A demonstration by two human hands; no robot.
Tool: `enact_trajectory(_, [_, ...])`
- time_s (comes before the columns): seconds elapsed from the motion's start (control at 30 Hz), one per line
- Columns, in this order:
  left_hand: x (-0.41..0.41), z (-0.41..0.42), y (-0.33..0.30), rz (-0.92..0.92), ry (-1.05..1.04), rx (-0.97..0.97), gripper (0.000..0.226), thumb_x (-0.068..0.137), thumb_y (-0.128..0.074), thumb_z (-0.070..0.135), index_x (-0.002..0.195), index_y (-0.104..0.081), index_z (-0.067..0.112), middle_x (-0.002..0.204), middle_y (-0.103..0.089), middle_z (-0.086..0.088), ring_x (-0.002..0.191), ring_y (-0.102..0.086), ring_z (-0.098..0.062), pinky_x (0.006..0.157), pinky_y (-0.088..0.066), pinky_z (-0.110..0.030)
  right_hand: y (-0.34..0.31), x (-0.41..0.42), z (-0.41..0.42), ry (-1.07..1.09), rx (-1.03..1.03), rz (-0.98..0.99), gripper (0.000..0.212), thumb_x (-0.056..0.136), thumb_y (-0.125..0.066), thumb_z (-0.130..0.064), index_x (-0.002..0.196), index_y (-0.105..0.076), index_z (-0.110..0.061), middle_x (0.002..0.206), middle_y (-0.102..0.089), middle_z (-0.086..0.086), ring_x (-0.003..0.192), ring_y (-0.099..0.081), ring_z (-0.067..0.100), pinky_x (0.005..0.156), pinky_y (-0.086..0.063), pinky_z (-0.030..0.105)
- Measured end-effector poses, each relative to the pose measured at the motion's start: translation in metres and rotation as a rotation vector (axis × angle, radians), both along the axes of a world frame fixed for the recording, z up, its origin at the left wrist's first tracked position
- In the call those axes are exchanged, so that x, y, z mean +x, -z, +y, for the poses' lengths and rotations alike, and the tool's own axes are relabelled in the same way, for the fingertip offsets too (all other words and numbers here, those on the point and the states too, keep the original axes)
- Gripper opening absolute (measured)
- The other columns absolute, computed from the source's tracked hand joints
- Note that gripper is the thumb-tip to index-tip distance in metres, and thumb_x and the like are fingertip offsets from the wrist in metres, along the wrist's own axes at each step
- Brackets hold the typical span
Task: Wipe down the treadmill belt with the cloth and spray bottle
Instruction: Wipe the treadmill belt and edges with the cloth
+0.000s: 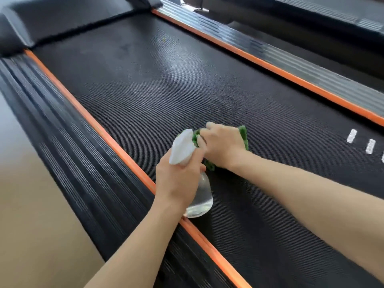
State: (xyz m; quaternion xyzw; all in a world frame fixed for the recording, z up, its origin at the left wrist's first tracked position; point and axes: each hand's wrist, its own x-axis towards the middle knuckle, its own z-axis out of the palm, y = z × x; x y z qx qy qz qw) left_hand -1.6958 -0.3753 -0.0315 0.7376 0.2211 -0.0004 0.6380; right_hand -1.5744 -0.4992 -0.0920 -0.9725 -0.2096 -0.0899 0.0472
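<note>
Cloth (243, 134) under right hand (223, 145), unlabelled spray bottle (200, 196) in left hand (178, 179)

The belt (166, 84) lies open far of the hands, a wide flat run up to the hood (62, 21) across its far end. Orange strips (99, 129) and ribbed side rails (62, 142) border it left and right, set little above it. In the near middle the left hand (178, 179) with its bottle (200, 200) and the right hand (222, 144) on the cloth (244, 135) sit close together, barring the way between. Belt right of them stays free, bearing white marks (351, 136).
</note>
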Motion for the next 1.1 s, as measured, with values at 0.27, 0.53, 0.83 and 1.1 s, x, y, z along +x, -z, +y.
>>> enact_trajectory(0.27, [-0.020, 0.046, -0.032, 0.036, -0.023, -0.030, 0.032, 0.095, -0.071, 0.038, 0.069, -0.074, 0.019, 0.072, -0.077, 0.000, 0.068, -0.066, -0.014, 0.072, -0.050, -0.033, -0.005, -0.149, -0.070, -0.230, -0.011, -0.023, 0.031, 0.093, -0.050, -0.037, 0.065, -0.048, -0.023, 0.072, -0.046, -0.005, 0.062, -0.050, 0.019, 0.053, -0.040, 0.035])
enact_trajectory(0.53, [0.004, 0.076, -0.023, 0.190, -0.100, -0.137, 0.028, 0.091, -0.075, 0.044, 0.074, -0.073, 0.021, 0.086, -0.074, 0.000, 0.082, -0.072, -0.031, 0.076, -0.059, -0.044, 0.001, -0.038, 0.002, -0.074, -0.029, -0.135, 0.035, 0.092, -0.045, -0.038, 0.063, -0.053, -0.021, 0.070, -0.051, -0.004, 0.062, -0.057, 0.022, 0.053, -0.028, 0.028])
enact_trajectory(0.83, [0.080, 0.113, -0.043, 0.232, -0.234, -0.030, 0.036, 0.085, -0.069, 0.054, 0.070, -0.072, 0.021, 0.096, -0.078, -0.007, 0.094, -0.072, -0.028, 0.095, -0.058, -0.048, -0.001, -0.040, 0.017, -0.055, -0.022, -0.030, 0.032, 0.091, -0.051, -0.033, 0.062, -0.050, -0.019, 0.071, -0.044, -0.002, 0.060, -0.048, 0.022, 0.051, -0.035, 0.032])
enact_trajectory(1.1, [0.094, 0.156, -0.031, 0.163, -0.330, 0.054, 0.035, 0.089, -0.066, 0.051, 0.083, -0.072, 0.018, 0.091, -0.075, -0.005, 0.080, -0.068, -0.023, 0.081, -0.056, -0.039, 0.009, 0.019, 0.053, -0.104, 0.067, -0.174, 0.032, 0.090, -0.051, -0.034, 0.062, -0.052, -0.020, 0.068, -0.044, -0.005, 0.060, -0.049, 0.020, 0.053, -0.030, 0.030])
